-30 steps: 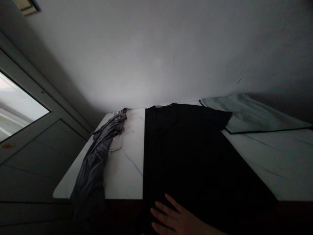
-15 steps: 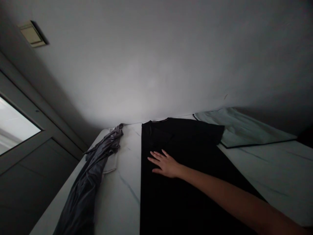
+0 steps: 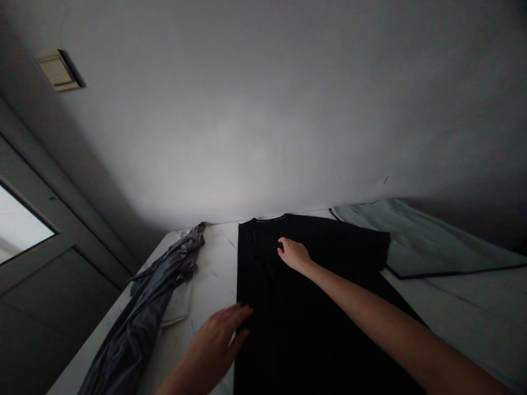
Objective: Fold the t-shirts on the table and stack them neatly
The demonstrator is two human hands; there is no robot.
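Observation:
A black T-shirt [image 3: 329, 329] lies on the white marbled tabletop, its neckline toward the wall and a sleeve stretched to the right. My right hand [image 3: 294, 255] is on the upper part of the shirt, fingers curled together and pinching the dark cloth. Over the shirt's left edge hovers my left hand [image 3: 216, 343], thumb and fingers apart and holding nothing. The shirt's folds are hard to make out in the dim light.
Crumpled grey clothing [image 3: 144, 318] runs along the table's left side, with a pale cloth [image 3: 177, 304] partly under it. A grey-green cloth with dark edging [image 3: 436, 241] lies at the right. Behind stands a wall [image 3: 263, 109]; a door [image 3: 61, 274] is at the left.
My left hand has come into view at the shirt's left edge. My right hand has moved up toward the neckline and its spread fingers have curled in. The view has tilted up slightly.

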